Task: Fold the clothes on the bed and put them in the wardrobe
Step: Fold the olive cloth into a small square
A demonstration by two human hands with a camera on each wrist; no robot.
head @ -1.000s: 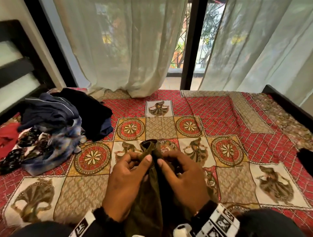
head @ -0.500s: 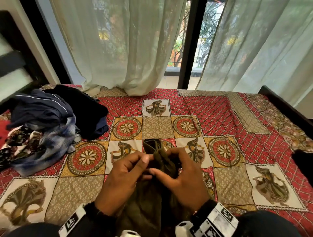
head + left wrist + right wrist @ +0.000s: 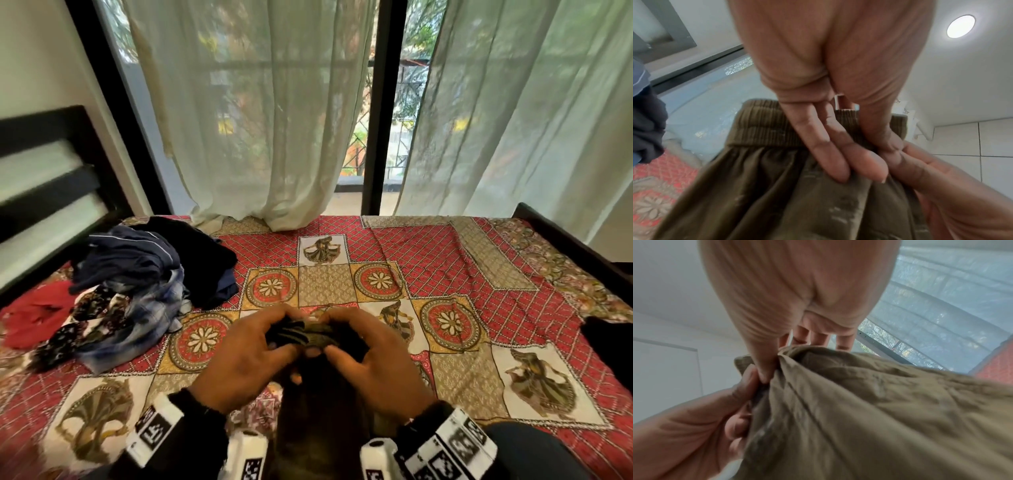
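Observation:
An olive-brown garment [image 3: 317, 394] with a ribbed elastic waistband [image 3: 764, 125] hangs bunched between my two hands above the near edge of the bed. My left hand [image 3: 253, 353] pinches its top from the left, thumb and fingers on the cloth [image 3: 838, 162]. My right hand [image 3: 370, 356] grips the same bunched top from the right, its thumb pressed into the fabric [image 3: 764, 369]. The two hands touch each other at the pinch. The lower part of the garment [image 3: 859, 418] drops out of sight toward my lap.
A heap of unfolded clothes [image 3: 137, 287], dark blue, plaid, floral and red, lies on the bed's left side by the black headboard [image 3: 51, 178]. The red patterned bedspread [image 3: 445, 260] stretches ahead. A dark cloth [image 3: 609, 346] lies at the right edge. Sheer curtains [image 3: 260, 120] hang behind.
Both hands have gathered the garment's top into a tighter bunch and lifted it a little. The head view has tilted up, showing more window and curtain.

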